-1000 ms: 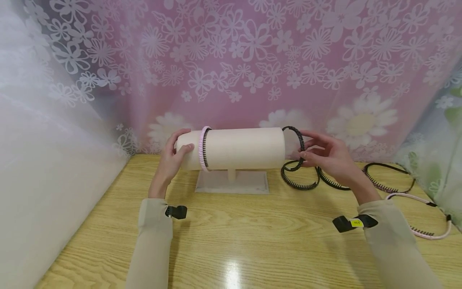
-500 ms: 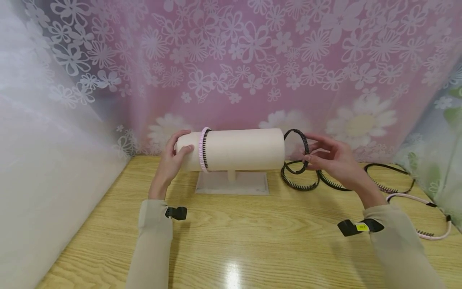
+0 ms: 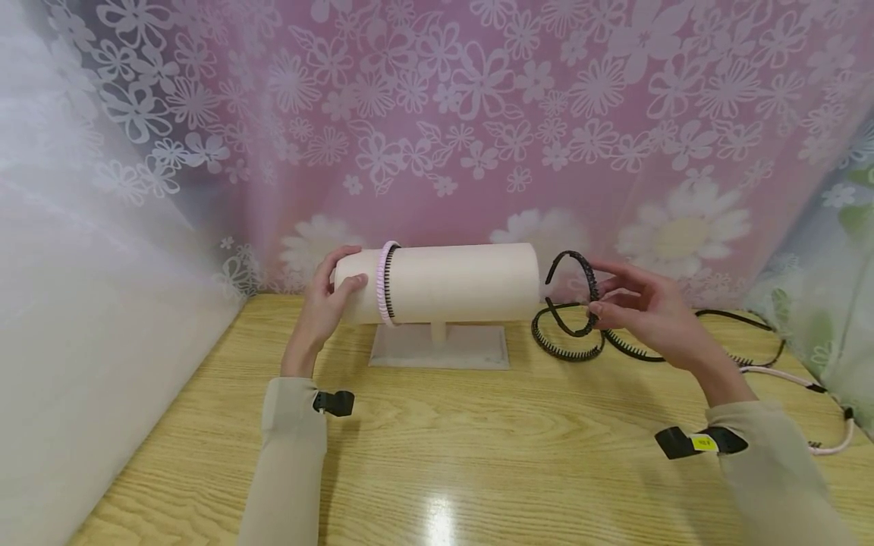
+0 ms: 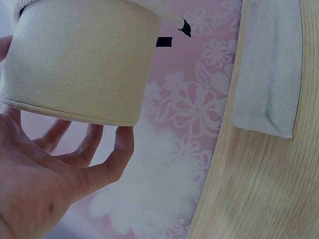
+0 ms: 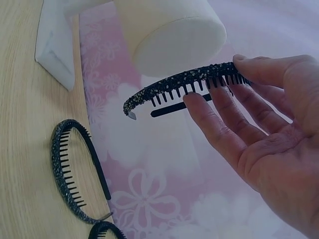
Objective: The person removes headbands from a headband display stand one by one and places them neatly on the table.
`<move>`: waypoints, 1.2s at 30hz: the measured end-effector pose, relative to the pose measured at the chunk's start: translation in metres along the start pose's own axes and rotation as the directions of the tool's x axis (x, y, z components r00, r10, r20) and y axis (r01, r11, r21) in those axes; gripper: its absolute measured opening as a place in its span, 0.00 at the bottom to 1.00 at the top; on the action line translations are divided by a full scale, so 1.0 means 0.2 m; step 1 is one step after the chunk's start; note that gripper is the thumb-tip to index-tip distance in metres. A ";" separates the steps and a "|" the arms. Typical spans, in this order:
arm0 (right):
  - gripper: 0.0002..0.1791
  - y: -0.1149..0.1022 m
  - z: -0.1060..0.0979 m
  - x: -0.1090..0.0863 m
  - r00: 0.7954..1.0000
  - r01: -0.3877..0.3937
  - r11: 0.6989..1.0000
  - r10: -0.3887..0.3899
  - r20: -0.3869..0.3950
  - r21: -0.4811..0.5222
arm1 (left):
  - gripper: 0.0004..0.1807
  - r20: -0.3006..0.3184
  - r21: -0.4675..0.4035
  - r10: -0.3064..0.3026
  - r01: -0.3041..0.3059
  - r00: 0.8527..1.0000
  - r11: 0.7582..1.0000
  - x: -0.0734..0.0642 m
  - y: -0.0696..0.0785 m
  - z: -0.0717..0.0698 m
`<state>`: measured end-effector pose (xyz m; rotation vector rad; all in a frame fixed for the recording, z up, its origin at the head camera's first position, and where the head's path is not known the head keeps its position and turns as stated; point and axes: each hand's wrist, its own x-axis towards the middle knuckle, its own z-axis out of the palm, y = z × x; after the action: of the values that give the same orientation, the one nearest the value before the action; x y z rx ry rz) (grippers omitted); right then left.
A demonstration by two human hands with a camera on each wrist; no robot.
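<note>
My left hand (image 3: 324, 303) grips the left end of a cream padded roll (image 3: 464, 282), thumb in front and fingers behind. Around the roll, near that hand, sits a pink wrapped headband (image 3: 382, 284) with black comb teeth. Off the roll's right end, my right hand (image 3: 645, 311) pinches a black glittery headband (image 5: 179, 82) between thumb and fingers. Its toothed inner side shows in the right wrist view, and its open ends point toward the roll, apart from it. In the left wrist view, fingertips (image 4: 124, 139) press the roll's end face.
The roll stands on a flat grey-white base (image 3: 437, 349) on the wooden table (image 3: 437, 447). Another black toothed headband (image 5: 62, 164) lies below the held one, with further black headbands and a pink headband (image 3: 785, 373) to the right. A flowered curtain (image 3: 437, 114) hangs behind.
My right hand has drawn the black headband rightward, away from the roll's right end, so a gap now shows between them. My left hand and the pink wrapped headband have stayed in place.
</note>
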<state>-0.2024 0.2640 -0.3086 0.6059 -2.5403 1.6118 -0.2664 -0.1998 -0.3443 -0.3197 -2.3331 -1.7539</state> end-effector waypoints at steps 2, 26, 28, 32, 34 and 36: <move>0.35 0.01 -0.01 -0.01 1.000 0.009 1.000 -0.009 0.001 0.007 | 0.28 -0.001 -0.002 0.001 -0.001 1.000 1.000 0.00 0.00 0.00; 0.36 0.07 -0.06 -0.20 0.999 -0.003 0.985 -0.003 -0.033 -0.172 | 0.28 0.000 0.005 0.030 -0.030 1.000 1.000 0.00 -0.01 -0.01; 0.36 0.06 -0.07 -0.22 0.999 -0.024 0.981 0.018 -0.036 -0.194 | 0.28 0.004 0.001 0.033 -0.033 0.999 0.999 0.00 -0.01 -0.01; 0.35 0.07 -0.08 -0.26 0.997 -0.065 0.969 0.056 -0.044 -0.239 | 0.28 0.011 -0.007 0.026 -0.026 1.000 1.000 0.00 0.00 -0.01; 0.35 0.08 -0.09 -0.27 0.997 -0.076 0.966 0.066 -0.049 -0.248 | 0.28 0.012 -0.008 0.019 -0.019 1.000 1.000 -0.01 0.00 -0.01; 0.35 0.09 -0.10 -0.29 0.997 -0.076 0.964 0.067 -0.046 -0.254 | 0.28 0.011 -0.004 0.015 -0.015 1.000 1.000 0.00 0.00 0.00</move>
<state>-0.1588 0.3041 -0.3306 0.4587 -2.7091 1.2675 -0.2651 -0.2004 -0.3434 -0.3477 -2.3296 -1.7540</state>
